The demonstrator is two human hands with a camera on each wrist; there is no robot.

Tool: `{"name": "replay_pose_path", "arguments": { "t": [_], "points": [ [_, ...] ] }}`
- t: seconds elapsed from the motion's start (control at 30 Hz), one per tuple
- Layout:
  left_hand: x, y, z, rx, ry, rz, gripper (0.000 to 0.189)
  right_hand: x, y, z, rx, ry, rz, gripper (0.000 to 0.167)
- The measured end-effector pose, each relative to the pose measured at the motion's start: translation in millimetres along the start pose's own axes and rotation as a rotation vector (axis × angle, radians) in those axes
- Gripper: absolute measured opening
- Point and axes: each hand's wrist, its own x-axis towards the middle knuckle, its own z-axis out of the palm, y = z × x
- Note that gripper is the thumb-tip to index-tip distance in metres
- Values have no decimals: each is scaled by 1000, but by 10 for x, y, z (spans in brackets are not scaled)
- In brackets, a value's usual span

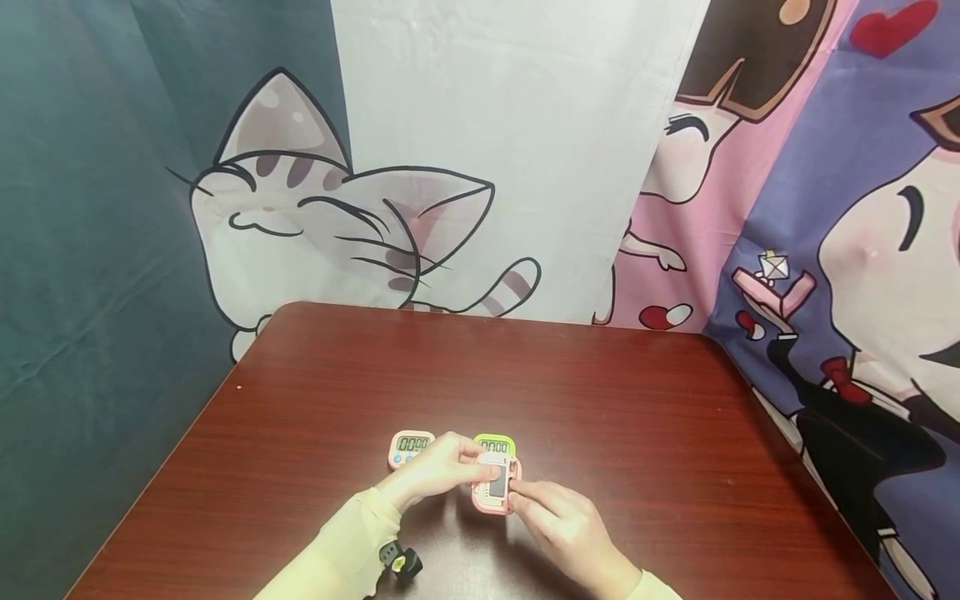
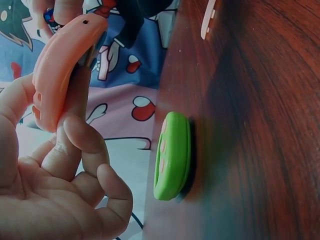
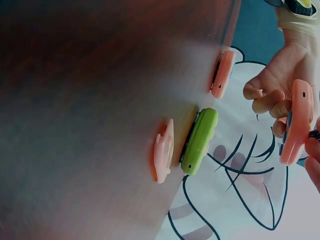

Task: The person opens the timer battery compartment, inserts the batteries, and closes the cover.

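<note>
A pink digital timer (image 1: 491,503) is held above the table, back side up, in my left hand (image 1: 438,468). The left thumb lies across its back and the fingers support it from below. My right hand (image 1: 564,523) pinches a small dark battery (image 3: 314,134) at the timer's right edge, by the battery slot. The battery is mostly hidden by the fingertips. Beneath the hands, a green timer (image 2: 172,155) rests on the table, its display partly covered in the head view. A loose pink cover (image 3: 164,151) lies beside it.
Another pink timer (image 1: 412,445) sits on the table behind my left wrist, its display facing up. The brown wooden table (image 1: 480,367) ends at a cartoon-printed cloth (image 1: 420,83) at the back and sides. A black strapped device (image 1: 401,561) is on my left wrist.
</note>
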Motion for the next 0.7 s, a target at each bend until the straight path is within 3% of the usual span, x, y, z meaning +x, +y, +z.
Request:
{"name": "replay_pose_path", "arguments": {
  "t": [0.17, 0.7],
  "points": [
    [-6, -1, -2, 8, 0, -3, 23, -18, -10, 10, -11, -20, 15, 24],
    [-4, -23, -10, 3, 12, 6, 22, -72, -26, 71, 97, -35, 134, 18]
  ]
}}
